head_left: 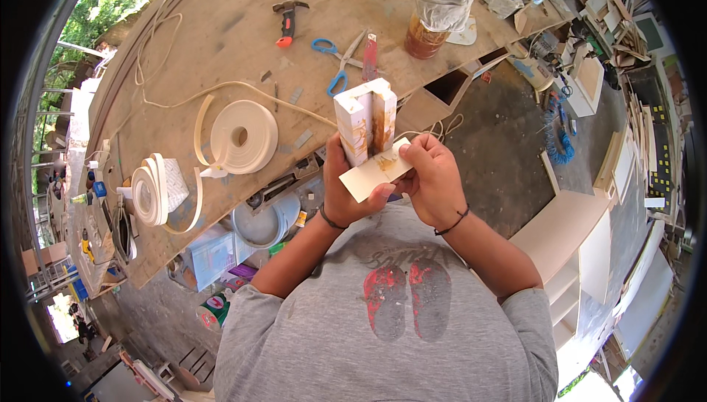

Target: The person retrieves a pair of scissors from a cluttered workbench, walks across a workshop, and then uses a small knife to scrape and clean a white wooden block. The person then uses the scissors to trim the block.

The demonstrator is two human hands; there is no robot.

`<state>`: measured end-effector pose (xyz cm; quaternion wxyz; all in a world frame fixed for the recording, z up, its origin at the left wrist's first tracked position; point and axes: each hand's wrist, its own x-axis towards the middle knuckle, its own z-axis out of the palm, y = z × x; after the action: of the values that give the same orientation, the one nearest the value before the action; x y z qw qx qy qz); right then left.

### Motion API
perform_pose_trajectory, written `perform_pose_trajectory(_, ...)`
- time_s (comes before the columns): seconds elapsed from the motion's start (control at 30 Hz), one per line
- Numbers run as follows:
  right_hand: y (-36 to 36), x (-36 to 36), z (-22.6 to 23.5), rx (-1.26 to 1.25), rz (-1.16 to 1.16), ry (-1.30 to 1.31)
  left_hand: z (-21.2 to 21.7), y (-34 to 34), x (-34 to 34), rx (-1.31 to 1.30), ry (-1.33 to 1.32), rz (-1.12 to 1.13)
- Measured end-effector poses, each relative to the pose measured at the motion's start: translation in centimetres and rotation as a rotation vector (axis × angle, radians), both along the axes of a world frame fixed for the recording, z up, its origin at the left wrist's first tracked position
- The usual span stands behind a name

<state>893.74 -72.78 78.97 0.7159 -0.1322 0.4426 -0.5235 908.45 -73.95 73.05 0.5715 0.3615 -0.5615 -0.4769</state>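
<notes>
Upright in my left hand (340,192) is a white, channel-shaped wooden piece (354,128) with brown glue-like smears along its faces. My right hand (436,182) pinches a flat cream rectangular strip (364,180) between thumb and fingers. A brown smear marks the strip's upper face. The strip lies across the front of the white piece's lower end; whether the two are stuck together I cannot tell. My left thumb is close to the strip's lower edge. The left fingers behind the white piece are mostly hidden.
On the workbench (221,41) lie a hammer (287,23), blue-handled scissors (340,63), rolls of cream edge banding (250,133) and a jar of brown liquid (427,34). A red-handled tool (370,60) sits by the bench edge. A pale cabinet (563,247) stands at right.
</notes>
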Motion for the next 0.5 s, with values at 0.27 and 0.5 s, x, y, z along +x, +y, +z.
perform_pose_trajectory(0.27, -0.5, -0.6, -0.1, 0.003, 0.007, 0.09, 1.5, -0.6, 0.2, -0.194, -0.25, 0.005)
perform_pose_trajectory(0.5, 0.1, -0.3, 0.4, 0.014, 0.006, 0.048, 1.3, -0.2, 0.4, -0.131, -0.199, -0.007)
